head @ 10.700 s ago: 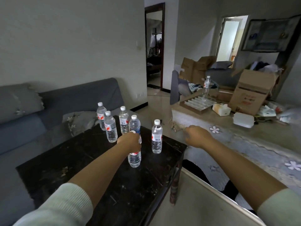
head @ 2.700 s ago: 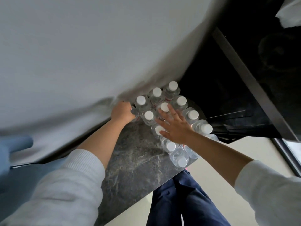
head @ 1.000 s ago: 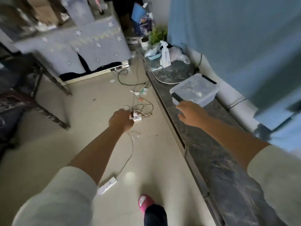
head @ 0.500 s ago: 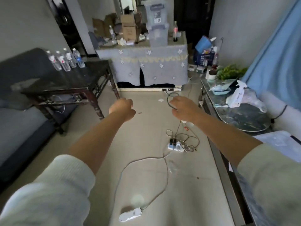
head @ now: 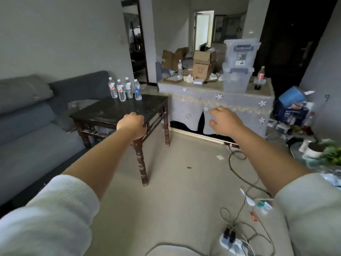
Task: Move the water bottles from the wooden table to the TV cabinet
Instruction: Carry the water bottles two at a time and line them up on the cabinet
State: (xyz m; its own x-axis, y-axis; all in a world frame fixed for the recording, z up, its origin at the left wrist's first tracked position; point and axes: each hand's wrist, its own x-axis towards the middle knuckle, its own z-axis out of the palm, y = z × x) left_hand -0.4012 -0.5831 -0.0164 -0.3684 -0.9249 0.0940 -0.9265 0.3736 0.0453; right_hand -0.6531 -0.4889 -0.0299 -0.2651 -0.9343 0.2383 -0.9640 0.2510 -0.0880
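Note:
Several clear water bottles with white caps stand in a row at the far left corner of the dark wooden table. My left hand is a closed fist with nothing in it, held in the air before the table's near corner. My right hand is stretched out to the right of the table, fingers loosely apart and empty. Neither hand touches a bottle. Only the rounded end of the TV cabinet top shows at the right edge.
A grey sofa runs along the left. Behind the table stands a cloth-covered table with cardboard boxes, stacked plastic bins and another bottle. Cables and a power strip lie on the floor at right, near a potted plant.
The view has swung from the cabinet and floor up toward the wooden table, which is now nearer. Both hands stay empty and have risen in front of me.

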